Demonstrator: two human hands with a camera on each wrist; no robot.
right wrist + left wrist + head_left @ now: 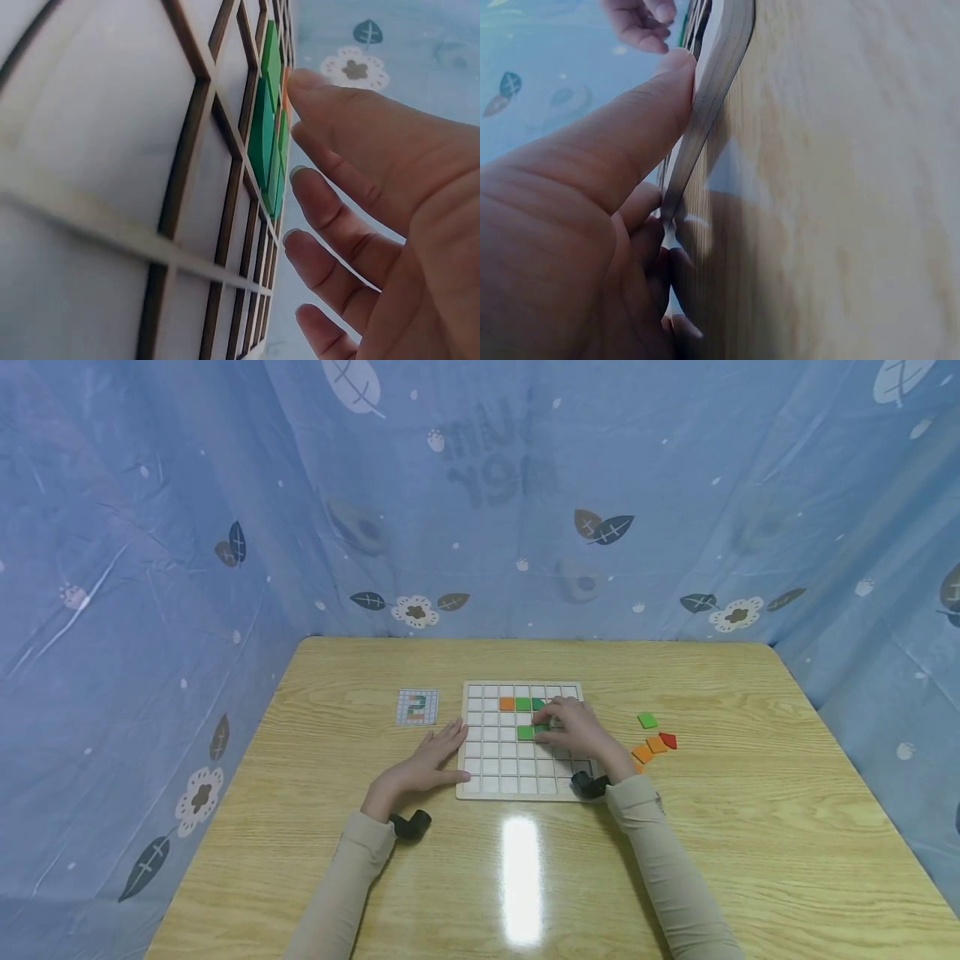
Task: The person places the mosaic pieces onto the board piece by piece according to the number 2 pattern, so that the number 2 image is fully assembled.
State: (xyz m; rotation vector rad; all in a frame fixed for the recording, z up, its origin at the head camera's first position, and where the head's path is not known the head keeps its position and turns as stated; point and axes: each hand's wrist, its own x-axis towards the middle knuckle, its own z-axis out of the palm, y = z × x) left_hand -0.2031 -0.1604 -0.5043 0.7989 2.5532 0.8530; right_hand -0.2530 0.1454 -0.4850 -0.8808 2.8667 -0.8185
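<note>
A white grid board (487, 768) with a wooden frame lies on the table. In its upper part, an orange tile (507, 703), a light green tile (523, 703) and a dark green tile (537, 703) sit side by side. Lower down are another light green tile (526, 732) and a dark green tile (261, 139), partly hidden by fingers in the head view. My right hand (576, 727) hovers over these, its fingers spread and holding nothing in the right wrist view. Along the board's left edge rests my left hand (423, 766), thumb touching the frame.
Left of the board lies a small card (417, 707) printed with a coloured pattern on a grid. Loose tiles lie to the right: a light green one (647, 720), a red one (668, 741) and several orange ones (657, 744). A patterned blue curtain (480, 568) surrounds the table.
</note>
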